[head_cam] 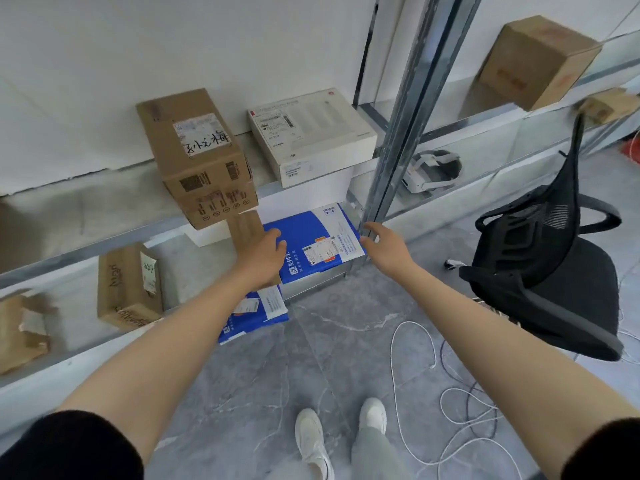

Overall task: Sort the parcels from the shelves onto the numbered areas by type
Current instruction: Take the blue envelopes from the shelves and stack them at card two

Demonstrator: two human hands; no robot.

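Parcels lie along the shelves: two blue mailers (313, 237), one white box (311, 136) and six brown cartons (197, 157), two of those on the far right shelf. The farther blue mailer lies on the low shelf between both hands. The right hand (384, 245) is spread wide at its right edge. The left hand (263, 258) reaches over its left edge, fingers bent out of sight, grip unclear. One black chair (540, 271) stands at the right.

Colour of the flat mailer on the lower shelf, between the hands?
The mailer is blue with a white end strip and labels; head view.
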